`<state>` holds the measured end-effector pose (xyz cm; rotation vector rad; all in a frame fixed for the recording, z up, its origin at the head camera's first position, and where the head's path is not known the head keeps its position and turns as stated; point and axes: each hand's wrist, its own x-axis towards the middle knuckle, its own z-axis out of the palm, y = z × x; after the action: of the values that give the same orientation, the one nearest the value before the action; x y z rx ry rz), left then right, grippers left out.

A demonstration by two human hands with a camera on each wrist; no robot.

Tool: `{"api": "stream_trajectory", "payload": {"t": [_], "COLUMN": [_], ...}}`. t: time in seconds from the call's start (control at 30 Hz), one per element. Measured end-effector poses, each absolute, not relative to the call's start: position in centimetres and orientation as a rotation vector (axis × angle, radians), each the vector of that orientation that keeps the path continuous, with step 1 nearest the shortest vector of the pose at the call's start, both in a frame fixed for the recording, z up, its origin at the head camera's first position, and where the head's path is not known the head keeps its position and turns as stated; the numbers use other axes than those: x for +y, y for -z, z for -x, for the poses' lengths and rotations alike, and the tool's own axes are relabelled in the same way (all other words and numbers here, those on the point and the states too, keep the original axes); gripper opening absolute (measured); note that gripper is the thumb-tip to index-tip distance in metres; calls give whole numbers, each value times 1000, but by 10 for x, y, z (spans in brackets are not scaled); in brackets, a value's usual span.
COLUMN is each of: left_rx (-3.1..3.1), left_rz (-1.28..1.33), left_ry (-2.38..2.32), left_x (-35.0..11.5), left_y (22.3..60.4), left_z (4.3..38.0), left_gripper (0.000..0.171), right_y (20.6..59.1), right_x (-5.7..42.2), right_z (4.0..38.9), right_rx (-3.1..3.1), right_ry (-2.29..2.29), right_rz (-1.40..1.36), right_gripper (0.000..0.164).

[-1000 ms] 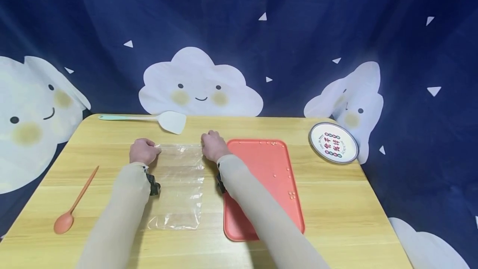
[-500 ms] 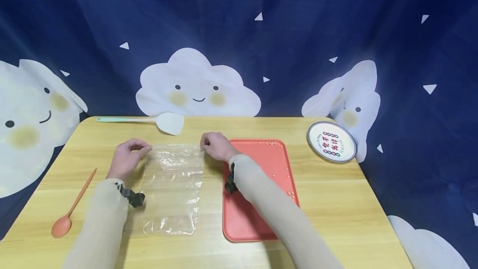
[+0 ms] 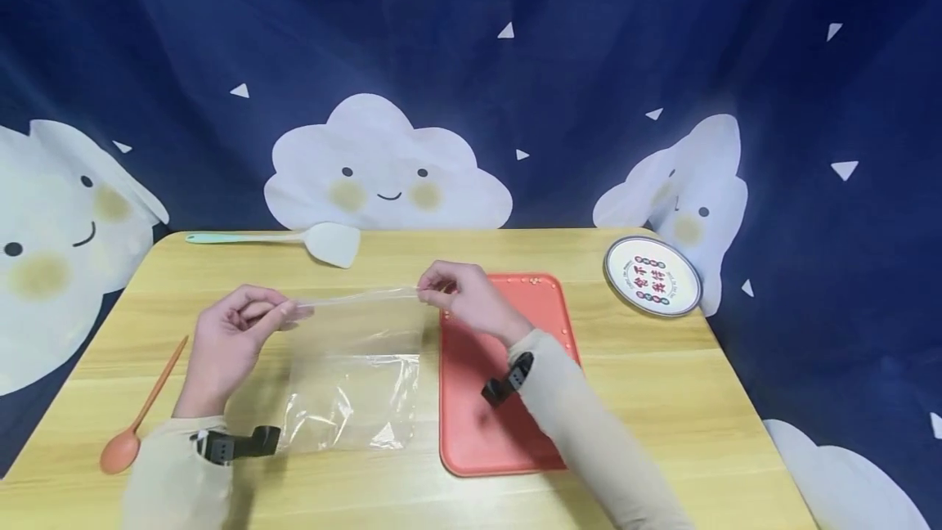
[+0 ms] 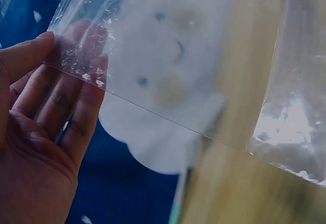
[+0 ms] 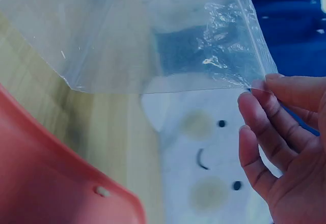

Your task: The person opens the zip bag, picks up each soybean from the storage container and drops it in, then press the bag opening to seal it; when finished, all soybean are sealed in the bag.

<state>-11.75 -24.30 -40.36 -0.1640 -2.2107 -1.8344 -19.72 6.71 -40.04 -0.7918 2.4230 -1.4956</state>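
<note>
We see a person's two bare hands holding up the far edge of a clear plastic bag (image 3: 361,387), which spans between them over the wooden table (image 3: 662,399), just left of the red tray (image 3: 471,432). The left hand (image 3: 230,338) pinches one corner, its thumb on one side of the film and its fingers behind, as the left wrist view shows us. The right hand (image 3: 471,297) pinches the opposite corner between thumb and forefinger, the remaining fingers loosely bent, and it hangs partly over the tray's far left corner. Neither grip is spread wide; both are closed down on thin film alone. The bag's upper edge is raised and fairly taut, while its nearer part slopes down; whether that end touches the table we cannot tell. Small pale bits (image 3: 535,280) lie along the tray's edges. Around these we find an orange spoon (image 3: 125,444) to the left, a white spatula (image 3: 333,244) with a mint handle by the far edge, an oval plate (image 3: 652,276) at the far right, and behind it all a dark blue curtain (image 3: 441,47) printed with smiling clouds
</note>
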Motion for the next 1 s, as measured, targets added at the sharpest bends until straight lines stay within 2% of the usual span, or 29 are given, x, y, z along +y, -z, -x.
{"api": "stream_trajectory", "payload": {"t": [0.17, 0.47, 1.0], "left_rx": [-2106, -2096, -2098], "left_rz": [315, 527, 541], "left_ry": [1815, 1784, 1766], "left_x": [-224, -191, -152], "left_y": [389, 380, 408], "left_z": [102, 88, 94], "left_gripper": [10, 17, 19], "right_y": [386, 367, 365], "right_x": [92, 127, 121], "right_z": [179, 154, 163], "right_rx": [2415, 2434, 2396], "right_ry": [1497, 1428, 1067], "right_rz": [869, 972, 1203], "right_gripper": [4, 4, 6]}}
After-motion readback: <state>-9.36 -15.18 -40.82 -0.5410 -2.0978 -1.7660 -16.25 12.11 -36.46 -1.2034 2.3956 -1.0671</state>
